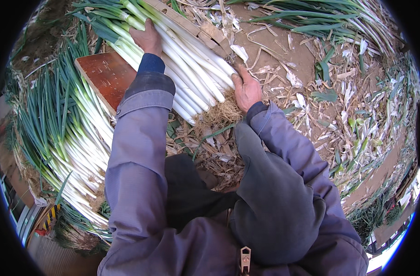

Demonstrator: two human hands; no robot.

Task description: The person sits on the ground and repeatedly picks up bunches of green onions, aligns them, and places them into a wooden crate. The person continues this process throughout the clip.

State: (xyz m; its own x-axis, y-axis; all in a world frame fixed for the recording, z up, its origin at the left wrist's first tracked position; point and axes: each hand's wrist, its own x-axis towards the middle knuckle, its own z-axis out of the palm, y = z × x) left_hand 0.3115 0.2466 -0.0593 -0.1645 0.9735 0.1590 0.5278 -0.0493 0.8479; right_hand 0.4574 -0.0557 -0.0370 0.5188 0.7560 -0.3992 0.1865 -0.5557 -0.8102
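A row of thick white-stemmed green onions [187,69] lies slantwise before me, green leaves at the upper left and brown roots [220,112] at the lower right. My left hand [147,38] rests on the stems near where they turn green, thumb raised; whether it grips them cannot be told. At the root end, my right hand [246,88] touches the outermost stem with thumb and fingers, its grip partly hidden. Beneath and beside the onions are a reddish-brown board [108,77] and a pale wooden strip [182,19].
A large pile of green onions [75,148] lies at the left, below the board. More onions with thin stems [354,24] lie at the upper right. Dry peelings and leaf scraps [344,107] cover much of the soil at the right. My bent knee [275,203] is close below my right hand.
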